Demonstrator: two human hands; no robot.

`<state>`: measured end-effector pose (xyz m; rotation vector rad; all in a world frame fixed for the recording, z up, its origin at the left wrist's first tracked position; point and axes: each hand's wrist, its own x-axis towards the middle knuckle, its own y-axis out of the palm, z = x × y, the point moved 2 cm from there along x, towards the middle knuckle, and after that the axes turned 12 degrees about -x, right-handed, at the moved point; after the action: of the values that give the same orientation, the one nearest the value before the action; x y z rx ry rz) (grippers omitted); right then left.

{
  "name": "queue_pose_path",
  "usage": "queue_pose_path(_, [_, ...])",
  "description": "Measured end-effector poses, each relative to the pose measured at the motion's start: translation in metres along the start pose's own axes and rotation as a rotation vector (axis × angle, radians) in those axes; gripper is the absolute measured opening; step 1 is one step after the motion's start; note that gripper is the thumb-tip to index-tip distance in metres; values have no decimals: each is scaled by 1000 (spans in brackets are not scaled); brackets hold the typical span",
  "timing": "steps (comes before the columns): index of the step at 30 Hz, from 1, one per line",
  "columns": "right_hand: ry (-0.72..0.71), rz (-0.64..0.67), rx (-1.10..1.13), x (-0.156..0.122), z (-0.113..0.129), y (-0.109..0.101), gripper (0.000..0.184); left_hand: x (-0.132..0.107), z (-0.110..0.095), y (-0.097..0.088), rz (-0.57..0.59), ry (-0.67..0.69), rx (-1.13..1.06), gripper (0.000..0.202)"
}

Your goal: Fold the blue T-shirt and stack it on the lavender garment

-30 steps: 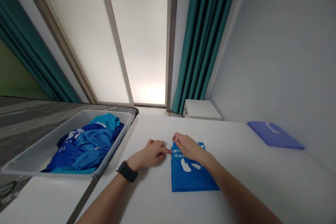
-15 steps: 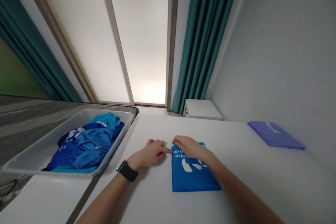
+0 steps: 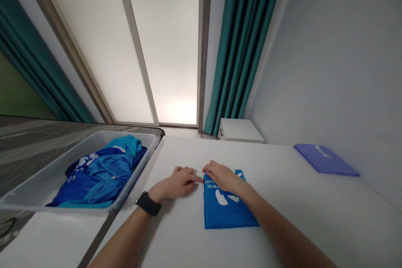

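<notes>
A folded blue cloth (image 3: 228,214) with white lettering lies flat on the white worktop (image 3: 176,240) in front of me, a little right of centre, its near edge running almost straight. My right hand (image 3: 223,176) rests across its upper part, palm down, fingers bent close together over the far left corner; whether they pinch a layer or merely press, I cannot tell. My left hand (image 3: 180,183), below a black watch (image 3: 148,204), has its index finger stretched out to touch the left edge, the other fingers loosely curled, seemingly gripping nothing.

I judge the cloth light, soft and hard to break, thin enough that a single layer could slip or crease if pulled alone. The surest hold would probably be at two opposite edges, fingertips beneath all the layers and thumbs on top.

To my left, past a stretch of worktop and near its left edge, stands a translucent tub (image 3: 29,186) holding rumpled blue garments (image 3: 103,176). To my right, well apart from the blue cloth, a folded purple cloth (image 3: 325,160) lies close to the wall (image 3: 329,71). The worktop's far edge runs beyond my hands, with a white cabinet (image 3: 241,130) behind it. Sideways room looks ample; the wall limits reach on the right.
</notes>
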<state>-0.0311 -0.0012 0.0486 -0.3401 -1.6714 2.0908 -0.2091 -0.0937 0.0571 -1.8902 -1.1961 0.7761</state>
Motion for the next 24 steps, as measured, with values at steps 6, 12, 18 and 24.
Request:
queue_pose_path(6, [17,-29,50,-1,-2,1,26,0,-5,0,-37,16,25,33])
queue_pose_path(12, [52,-99,115,0,-6,0,31,1,-8,-3,-59,18,-19,31])
queue_pose_path(18, [47,-49,87,1,-6,6,31,3,-2,-1,-100,26,-60,33])
queue_pose_path(24, [16,-49,71,1,-9,11,31,3,-2,2,-78,45,15,36])
